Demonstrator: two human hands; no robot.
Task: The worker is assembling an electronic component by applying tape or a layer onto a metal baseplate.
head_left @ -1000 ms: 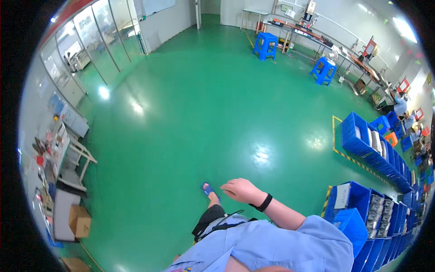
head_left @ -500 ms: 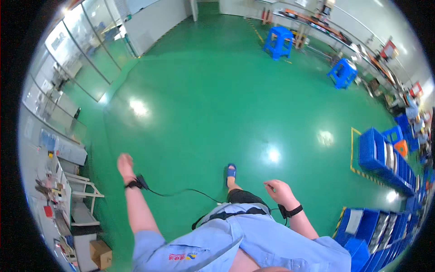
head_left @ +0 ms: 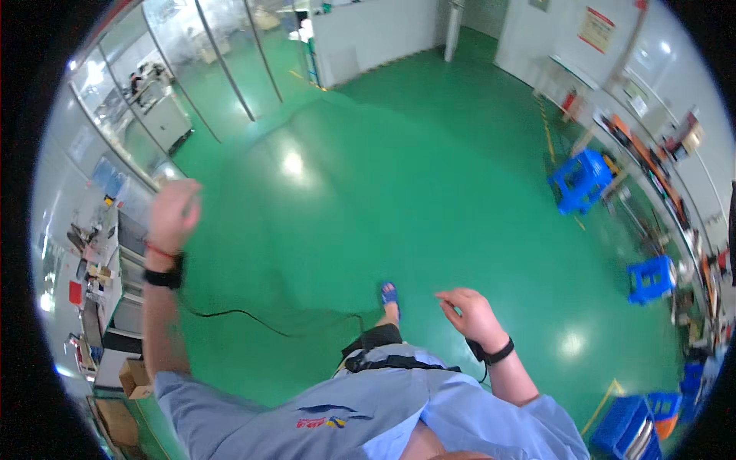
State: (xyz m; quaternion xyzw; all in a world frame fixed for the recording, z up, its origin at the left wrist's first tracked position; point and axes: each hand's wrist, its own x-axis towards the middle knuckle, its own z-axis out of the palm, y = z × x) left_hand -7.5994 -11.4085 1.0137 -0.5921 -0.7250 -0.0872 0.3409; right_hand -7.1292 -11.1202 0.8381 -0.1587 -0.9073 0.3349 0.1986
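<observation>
Your left hand [head_left: 172, 211] is raised at the left of the view, over the edge of the green floor [head_left: 330, 192]; its fingers appear curled, but motion blur hides their tips, so you cannot tell whether they press together or pinch anything. Your right hand [head_left: 471, 314] is in front of your body, right of centre, empty, with the fingers side by side, slightly bent, and the thumb set apart from them. The items nearest the hands are the black left wristband [head_left: 162, 276], fastened around the left wrist below a thin red cord [head_left: 157, 251], and the black right wristband [head_left: 494, 353], around the right wrist. A black cable [head_left: 238, 312] hangs in a slack curve between the left wristband and your waist, near the black belt [head_left: 399, 363]. Markings: your blue shirt [head_left: 368, 406] carries small red lettering [head_left: 310, 423] beside a yellow-and-blue emblem [head_left: 336, 422] on the chest. On the far wall, a notice [head_left: 596, 31] shows a red heading above rows of print too small to read. At the right, a blue stool [head_left: 583, 182] stands beside the workbench [head_left: 652, 169].
</observation>
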